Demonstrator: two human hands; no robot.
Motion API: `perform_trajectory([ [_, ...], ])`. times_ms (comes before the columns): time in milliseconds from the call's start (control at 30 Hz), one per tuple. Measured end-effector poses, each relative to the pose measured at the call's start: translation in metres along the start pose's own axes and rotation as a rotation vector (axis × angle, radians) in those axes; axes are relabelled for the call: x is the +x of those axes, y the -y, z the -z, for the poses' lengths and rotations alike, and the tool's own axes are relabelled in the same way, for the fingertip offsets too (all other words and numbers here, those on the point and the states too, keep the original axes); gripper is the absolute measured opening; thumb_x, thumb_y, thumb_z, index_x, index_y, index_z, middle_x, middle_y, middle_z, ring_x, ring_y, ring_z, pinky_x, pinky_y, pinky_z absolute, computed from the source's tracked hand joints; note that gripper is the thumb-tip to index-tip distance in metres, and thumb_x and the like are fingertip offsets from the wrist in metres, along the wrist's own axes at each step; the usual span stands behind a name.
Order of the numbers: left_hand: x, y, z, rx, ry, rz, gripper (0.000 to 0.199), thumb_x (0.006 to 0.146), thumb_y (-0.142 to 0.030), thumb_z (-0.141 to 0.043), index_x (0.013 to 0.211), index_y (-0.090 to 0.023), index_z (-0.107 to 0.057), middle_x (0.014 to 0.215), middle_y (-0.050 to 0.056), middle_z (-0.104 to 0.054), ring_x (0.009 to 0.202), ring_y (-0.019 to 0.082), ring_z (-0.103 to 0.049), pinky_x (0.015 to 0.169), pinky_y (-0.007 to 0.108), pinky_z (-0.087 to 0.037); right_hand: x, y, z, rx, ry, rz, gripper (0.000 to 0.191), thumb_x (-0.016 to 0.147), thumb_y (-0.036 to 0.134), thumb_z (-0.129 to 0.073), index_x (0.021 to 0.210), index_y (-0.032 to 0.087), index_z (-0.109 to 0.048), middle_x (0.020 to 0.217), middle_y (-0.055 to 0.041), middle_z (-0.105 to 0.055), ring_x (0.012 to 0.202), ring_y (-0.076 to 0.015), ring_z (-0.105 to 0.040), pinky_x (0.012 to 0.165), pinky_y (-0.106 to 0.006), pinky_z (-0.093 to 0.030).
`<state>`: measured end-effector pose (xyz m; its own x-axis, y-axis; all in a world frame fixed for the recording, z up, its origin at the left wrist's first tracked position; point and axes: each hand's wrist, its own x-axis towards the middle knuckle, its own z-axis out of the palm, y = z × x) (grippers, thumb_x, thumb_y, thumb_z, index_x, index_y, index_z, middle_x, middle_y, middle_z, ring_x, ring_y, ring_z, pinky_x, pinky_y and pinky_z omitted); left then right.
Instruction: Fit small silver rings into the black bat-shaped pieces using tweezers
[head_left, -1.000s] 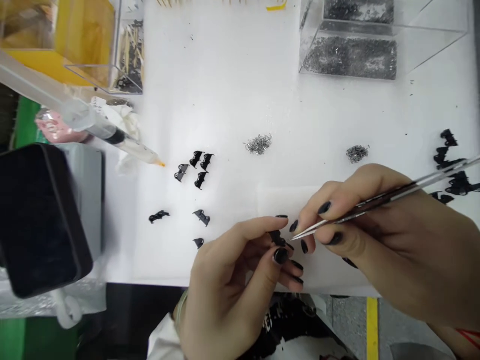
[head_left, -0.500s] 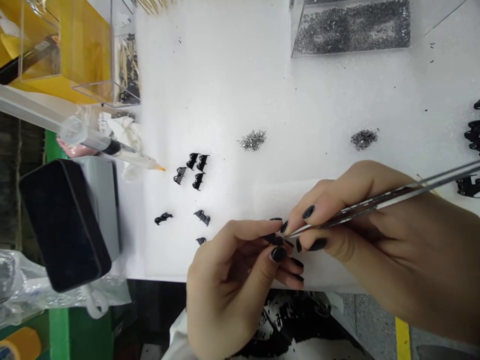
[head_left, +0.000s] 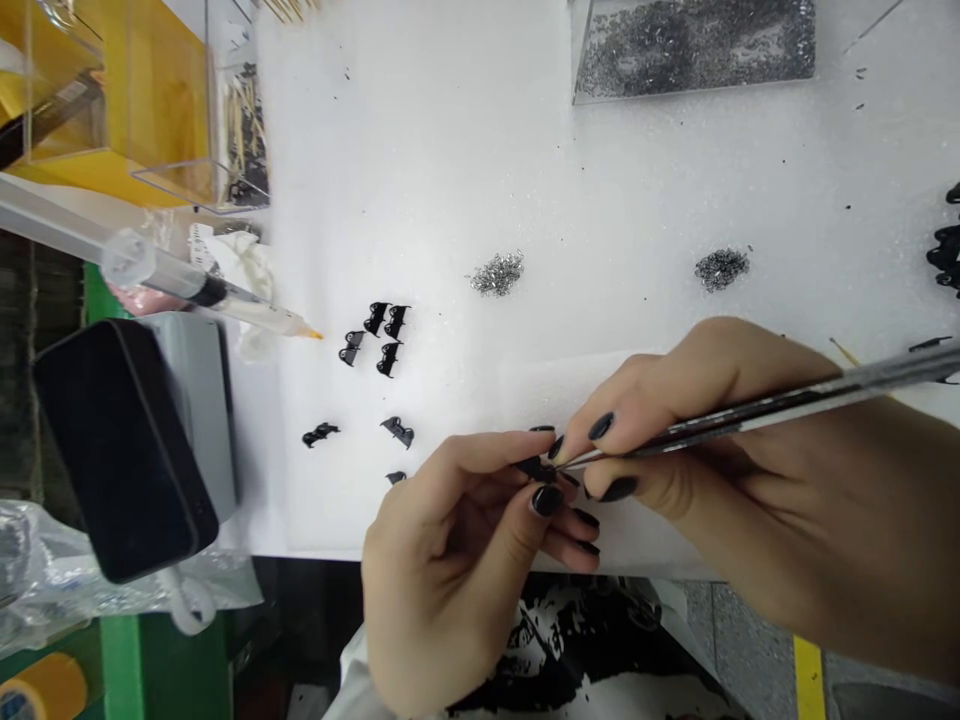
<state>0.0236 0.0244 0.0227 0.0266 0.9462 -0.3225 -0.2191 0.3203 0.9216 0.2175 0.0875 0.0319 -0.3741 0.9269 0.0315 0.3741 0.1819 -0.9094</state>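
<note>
Now | my left hand (head_left: 450, 560) pinches a tiny black clip (head_left: 537, 468) at fingertips, over the white mat's (head_left: 450, 150) near edge | my right hand (head_left: 720, 460) squeezes tweezers (head_left: 750, 412) onto it | light, stiff, slippery-looking; best gripped by its edges.

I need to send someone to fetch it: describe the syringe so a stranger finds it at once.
Start at the white foam mat and go to its left edge, below the clear yellow-backed box. The syringe lies slanting there above the black case, its orange tip pointing at the small black bat-shaped pieces. It is the only long clear tube.
</note>
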Motion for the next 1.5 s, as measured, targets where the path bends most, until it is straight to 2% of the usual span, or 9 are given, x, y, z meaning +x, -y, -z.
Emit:
perform_trajectory([
  [167, 0.000, 0.002, -0.003, 0.016, -0.027, -0.015, 0.031, 0.106, -0.005, -0.070, 0.117, -0.030, -0.083, 0.085, -0.007, -0.086, 0.065, 0.013, -0.084, 0.066, 0.013, -0.069, 0.002, -0.002, -0.003, 0.021, -0.001, -0.004, 0.015, 0.102, 0.021, -0.066, 0.091, 0.030, -0.065, 0.085, 0.0015, -0.082, 0.078, -0.0186, -0.084, 0.056, -0.022, -0.065],
  [367, 0.000, 0.001, -0.001, 0.002, -0.002, 0.010, 0.032, 0.105, -0.004, -0.071, 0.119, -0.030, -0.084, 0.086, -0.006, -0.086, 0.069, 0.013, -0.085, 0.069, 0.012, -0.070, 0.001, 0.000, -0.002, 0.146, 0.001, -0.061, 0.015, 0.101, 0.016, -0.069, 0.093, 0.027, -0.064, 0.087, 0.0017, -0.084, 0.064, -0.0114, -0.080, 0.049, -0.013, -0.060],
  [500, 0.000, -0.001, -0.002, 0.033, -0.033, -0.010, 0.026, 0.104, -0.007, -0.074, 0.116, -0.028, -0.084, 0.083, -0.005, -0.086, 0.065, 0.014, -0.084, 0.066, 0.014, -0.070, 0.003, 0.003, 0.000, 0.138, 0.035, -0.074, 0.015, 0.101, 0.018, -0.070, 0.090, 0.026, -0.064, 0.085, 0.0001, -0.084, 0.062, -0.0117, -0.080, 0.045, -0.013, -0.057],
  [767, -0.006, 0.000, -0.015, -0.003, -0.149, 0.009, 0.027, 0.104, -0.004, -0.073, 0.112, -0.028, -0.084, 0.083, -0.006, -0.085, 0.066, 0.011, -0.083, 0.067, 0.011, -0.069, 0.005, 0.003, 0.000, 0.114, 0.010, -0.046, 0.017, 0.099, 0.013, -0.069, 0.090, 0.027, -0.064, 0.084, -0.0007, -0.084, 0.078, -0.0175, -0.085, 0.056, -0.018, -0.064],
  [867, -0.005, 0.002, -0.012, -0.020, -0.114, 0.004, 0.031, 0.105, -0.003, -0.070, 0.113, -0.029, -0.085, 0.084, -0.007, -0.086, 0.067, 0.011, -0.084, 0.068, 0.011, -0.069, 0.004, 0.002, -0.001, 0.145, 0.009, -0.055, 0.017, 0.099, 0.015, -0.071, 0.089, 0.028, -0.063, 0.084, 0.0002, -0.083, 0.080, -0.0188, -0.085, 0.059, -0.021, -0.066],
  [1000, -0.001, 0.002, -0.003, 0.022, -0.014, -0.017, 0.033, 0.106, -0.003, -0.070, 0.116, -0.031, -0.085, 0.086, -0.005, -0.086, 0.068, 0.014, -0.085, 0.067, 0.014, -0.070, 0.009, 0.004, -0.008, 0.185, -0.048, -0.111, 0.012, 0.095, 0.027, -0.079, 0.102, 0.030, -0.070, 0.085, -0.0012, -0.080, 0.091, -0.0264, -0.085, 0.068, -0.032, -0.071],
  [1200, -0.001, 0.000, 0.002, 0.045, 0.013, -0.011, 0.036, 0.106, -0.003, -0.068, 0.118, -0.033, -0.084, 0.089, -0.007, -0.087, 0.070, 0.014, -0.085, 0.069, 0.014, -0.071, 0.017, 0.004, -0.011, 0.155, -0.042, -0.105, 0.019, 0.096, 0.035, -0.080, 0.113, 0.032, -0.072, 0.088, -0.0020, -0.079, 0.100, -0.0296, -0.084, 0.077, -0.037, -0.074],
  [1367, 0.001, 0.001, 0.002, 0.041, 0.027, -0.019, 0.034, 0.106, -0.004, -0.070, 0.118, -0.032, -0.084, 0.087, -0.006, -0.087, 0.068, 0.014, -0.085, 0.068, 0.014, -0.071, 0.007, 0.000, 0.000, 0.096, 0.044, -0.055, 0.006, 0.102, 0.026, -0.072, 0.102, 0.031, -0.069, 0.090, 0.0014, -0.081, 0.091, -0.0228, -0.086, 0.067, -0.027, -0.072],
  [1500, 0.002, 0.002, 0.002, 0.043, 0.029, -0.029, 0.034, 0.105, -0.004, -0.071, 0.119, -0.032, -0.084, 0.087, -0.006, -0.087, 0.068, 0.015, -0.085, 0.068, 0.014, -0.071, 0.003, -0.001, 0.003, 0.054, 0.062, 0.008, 0.015, 0.105, 0.021, -0.066, 0.094, 0.030, -0.063, 0.091, 0.0068, -0.083, 0.086, -0.0130, -0.086, 0.061, -0.012, -0.067],
])
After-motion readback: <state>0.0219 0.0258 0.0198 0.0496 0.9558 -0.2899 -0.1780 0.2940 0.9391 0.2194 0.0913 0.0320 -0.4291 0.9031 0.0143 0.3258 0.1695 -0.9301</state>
